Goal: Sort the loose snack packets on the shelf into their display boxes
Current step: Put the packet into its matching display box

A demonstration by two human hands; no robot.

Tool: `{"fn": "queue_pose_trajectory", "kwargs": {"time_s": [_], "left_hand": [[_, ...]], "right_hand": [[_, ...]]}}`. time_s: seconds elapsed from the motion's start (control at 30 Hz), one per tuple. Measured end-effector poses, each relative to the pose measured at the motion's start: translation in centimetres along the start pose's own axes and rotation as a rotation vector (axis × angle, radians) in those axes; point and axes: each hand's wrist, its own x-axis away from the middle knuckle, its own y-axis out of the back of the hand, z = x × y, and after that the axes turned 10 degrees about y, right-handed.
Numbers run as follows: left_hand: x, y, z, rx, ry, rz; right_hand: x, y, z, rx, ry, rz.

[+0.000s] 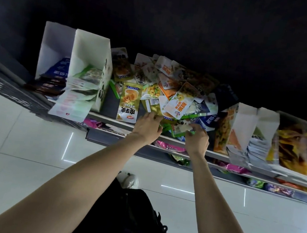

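A heap of loose snack packets covers the middle of the shelf. Both hands are at its front edge. My left hand has its fingertips in the heap, touching a yellow packet. My right hand pinches a green-edged white packet at the shelf's front. A gold packet lies flat to the left of my hands. A white display box on the left holds green-and-white packets. Display boxes on the right hold orange, white and yellow packets.
A second white box at the far left holds blue and dark packets. Lower shelves carry pink and green packets. A white tiled floor lies below, with my dark clothing and a shoe over it.
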Motion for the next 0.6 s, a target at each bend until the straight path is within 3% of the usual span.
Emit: {"fn": "queue_pose_trajectory", "kwargs": {"time_s": [0.13,0.27,0.37,0.5,0.6], "left_hand": [[-0.7,-0.8,-0.4,0.060,0.073,-0.012],[-0.9,-1.0,-0.7,0.089,0.092,-0.023],[-0.9,-1.1,-0.7,0.084,0.081,-0.024],[-0.4,-0.2,-0.8,0.066,0.084,0.018],[0.8,1.4,-1.1,0.176,0.106,-0.028]], "right_hand": [[-0.8,-0.5,-0.7,-0.222,-0.136,-0.042],[-1.6,-0.5,-0.3,-0.562,-0.394,-0.281],[-2.4,-0.6,0.2,-0.740,-0.500,-0.258],[-1.4,0.7,0.9,-0.459,-0.353,-0.135],[1.9,3.8,1.3,-0.300,-0.059,-0.258]]}}
